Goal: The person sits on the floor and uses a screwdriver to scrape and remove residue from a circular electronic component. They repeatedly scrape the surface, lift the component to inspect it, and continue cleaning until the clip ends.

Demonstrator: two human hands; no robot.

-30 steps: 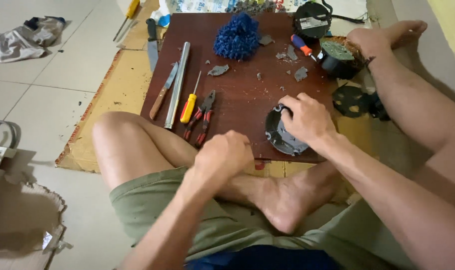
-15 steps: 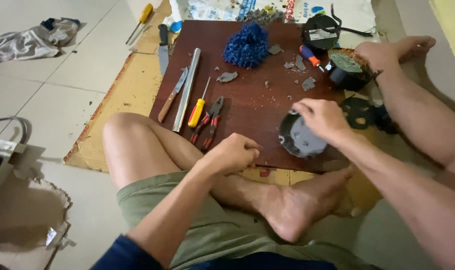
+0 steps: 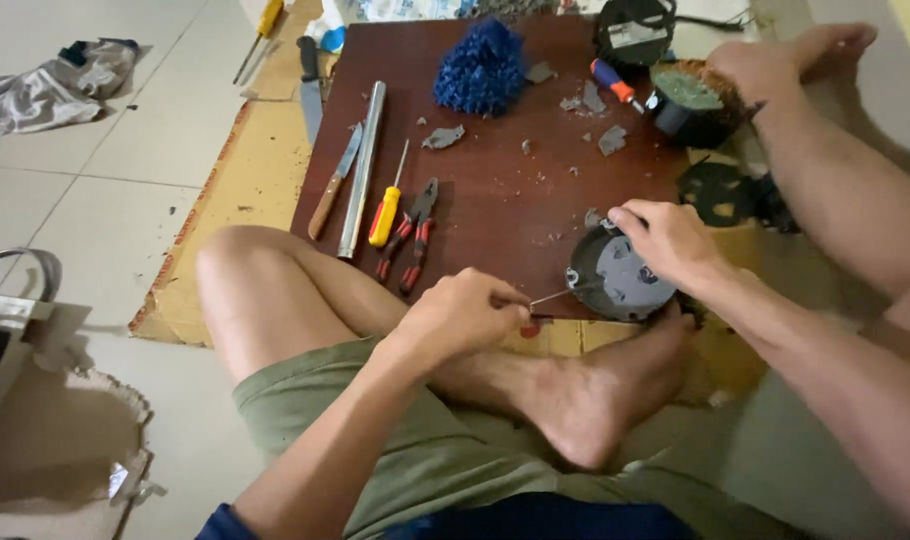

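Note:
I sit cross-legged on the floor in front of a dark red-brown board. My right hand grips the upper rim of a round dark grey housing at the board's near edge. My left hand is closed on a small screwdriver with a dark red handle; its thin shaft points at the housing's left rim. On the board to the left lie red-handled pliers and a yellow screwdriver.
A metal tube and a knife lie on the board's left. A blue fuzzy cloth, grey fragments, a black motor part and a black grille sit farther off. Cardboard underlies the board. Crumpled cloth lies far left.
My left hand has moved from my knee toward the housing and now aims the small screwdriver at its rim. My right hand stays on the housing. The camera view has shifted slightly.

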